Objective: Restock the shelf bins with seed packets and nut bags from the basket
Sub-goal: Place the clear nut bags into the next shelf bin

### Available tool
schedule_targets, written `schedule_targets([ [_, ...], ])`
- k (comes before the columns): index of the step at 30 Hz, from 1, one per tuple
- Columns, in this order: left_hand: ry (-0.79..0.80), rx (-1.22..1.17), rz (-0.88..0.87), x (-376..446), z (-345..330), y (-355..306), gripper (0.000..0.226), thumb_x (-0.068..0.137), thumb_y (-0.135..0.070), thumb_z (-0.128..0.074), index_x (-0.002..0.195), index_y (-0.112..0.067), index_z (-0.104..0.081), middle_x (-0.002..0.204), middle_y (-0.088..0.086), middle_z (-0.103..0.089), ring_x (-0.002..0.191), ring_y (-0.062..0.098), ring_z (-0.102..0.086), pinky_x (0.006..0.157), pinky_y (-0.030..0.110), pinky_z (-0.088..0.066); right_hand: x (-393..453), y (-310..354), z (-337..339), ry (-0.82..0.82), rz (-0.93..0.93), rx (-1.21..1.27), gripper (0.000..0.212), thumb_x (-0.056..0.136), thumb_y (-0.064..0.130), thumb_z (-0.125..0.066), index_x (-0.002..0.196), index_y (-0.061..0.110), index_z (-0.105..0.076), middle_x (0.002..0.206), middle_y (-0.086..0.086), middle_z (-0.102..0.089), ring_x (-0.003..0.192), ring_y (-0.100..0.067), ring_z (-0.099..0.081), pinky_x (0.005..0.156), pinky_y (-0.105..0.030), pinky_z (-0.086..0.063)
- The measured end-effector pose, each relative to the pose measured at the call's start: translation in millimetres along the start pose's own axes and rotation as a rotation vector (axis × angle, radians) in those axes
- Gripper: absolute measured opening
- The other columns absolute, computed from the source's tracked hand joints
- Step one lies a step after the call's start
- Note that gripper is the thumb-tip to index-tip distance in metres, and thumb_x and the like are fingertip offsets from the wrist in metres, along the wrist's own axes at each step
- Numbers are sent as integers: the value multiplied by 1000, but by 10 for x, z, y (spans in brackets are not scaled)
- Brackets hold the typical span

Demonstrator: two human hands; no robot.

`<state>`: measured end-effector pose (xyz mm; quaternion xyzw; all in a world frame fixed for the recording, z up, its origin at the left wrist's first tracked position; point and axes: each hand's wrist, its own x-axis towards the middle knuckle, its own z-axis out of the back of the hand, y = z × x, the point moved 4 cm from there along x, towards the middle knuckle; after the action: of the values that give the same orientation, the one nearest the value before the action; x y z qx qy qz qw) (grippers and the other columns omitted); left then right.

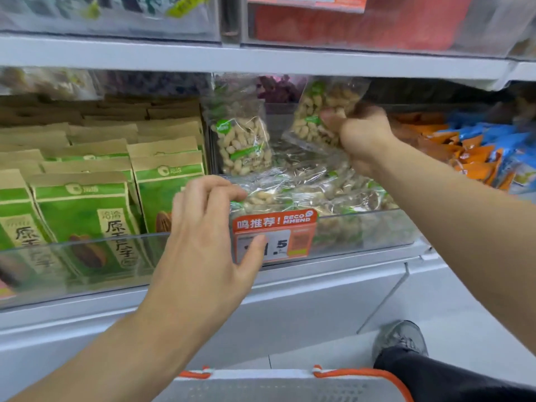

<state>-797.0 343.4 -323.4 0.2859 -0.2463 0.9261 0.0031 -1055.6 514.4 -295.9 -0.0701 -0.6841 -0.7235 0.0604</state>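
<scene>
The nut bag [322, 114] was clear plastic with a green label, packed with pale peanuts, held up tilted above the middle clear shelf bin [362, 227]. Another nut bag [240, 140] stood upright at that bin's left side, and more lay flat in a pile [304, 187] below. Next bin over on the left [72, 256] had green and kraft seed packets [84, 216] standing in rows. The grey basket [290, 384] with orange trim sat down at the bottom.

Nut bags [301, 192] fill the middle bin [362, 230], seed packets [87, 216] left of it.
</scene>
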Motion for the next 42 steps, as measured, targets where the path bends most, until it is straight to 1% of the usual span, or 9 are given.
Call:
schedule_targets([
  [7,-36,-8,11,18,-41,14,30,84,-29,-60,112,-20,-54,120,-9,-37,113,7,-32,91,11,-21,524,-48,-460,86,40,-51,63,75,28,-78,130,9,-55,119,-7,-70,109,-25,-67,95,-47,-56],
  [13,-15,-21,36,51,-36,6,30,80,-36,-56,109,-28,-51,118,-13,-35,111,5,-32,89,3,-21,588,34,-663,257,64,-488,76,82,54,-74,144,18,-49,143,-1,-55,128,-20,-55,107,-38,-47],
  [17,-6,-31,48,66,-16,3,26,80,-38,-54,105,-30,-51,116,-14,-35,109,2,-32,91,-6,-16,599,77,-634,398,19,-436,59,92,37,-68,144,17,-48,139,2,-59,127,-15,-55,112,-38,-42],
  [23,4,-37,35,46,-3,3,24,80,-39,-54,103,-30,-52,115,-16,-35,109,0,-31,92,-5,-18,595,112,-582,499,-132,-280,48,95,26,-64,141,25,-50,128,6,-67,115,-12,-61,88,-27,-47],
  [26,-6,-27,27,38,3,13,18,81,-38,-54,98,-32,-56,115,-15,-34,108,0,-30,91,-6,-17,619,85,-644,457,-145,-280,46,91,27,-70,135,26,-55,123,8,-69,113,-12,-62,94,-35,-48],
  [28,-9,-24,25,42,-12,15,15,80,-37,-55,94,-31,-58,114,-14,-34,108,0,-29,91,-6,-17,676,79,-662,350,-58,-432,63,80,41,-80,136,25,-57,128,7,-66,117,-15,-61,104,-40,-49],
  [33,-5,-47,35,60,-9,-4,13,80,-40,-54,90,-32,-58,117,-13,-34,109,1,-28,93,-6,-17,625,197,-633,55,110,-922,82,67,77,-69,118,12,-69,122,-1,-69,113,-16,-64,92,-26,-50],
  [38,-6,-51,27,64,-8,11,13,80,-41,-52,89,-33,-58,117,-15,-34,110,1,-29,92,-2,-25,586,47,-550,-10,111,-507,60,68,39,-90,118,13,-70,125,0,-68,114,-14,-65,100,-26,-52],
  [42,0,-65,32,84,-4,9,10,80,-41,-52,85,-35,-57,113,-17,-33,108,1,-30,90,-1,-26,533,136,-613,-81,213,-864,44,83,46,-76,118,19,-70,121,1,-70,113,-16,-65,92,-21,-49],
])
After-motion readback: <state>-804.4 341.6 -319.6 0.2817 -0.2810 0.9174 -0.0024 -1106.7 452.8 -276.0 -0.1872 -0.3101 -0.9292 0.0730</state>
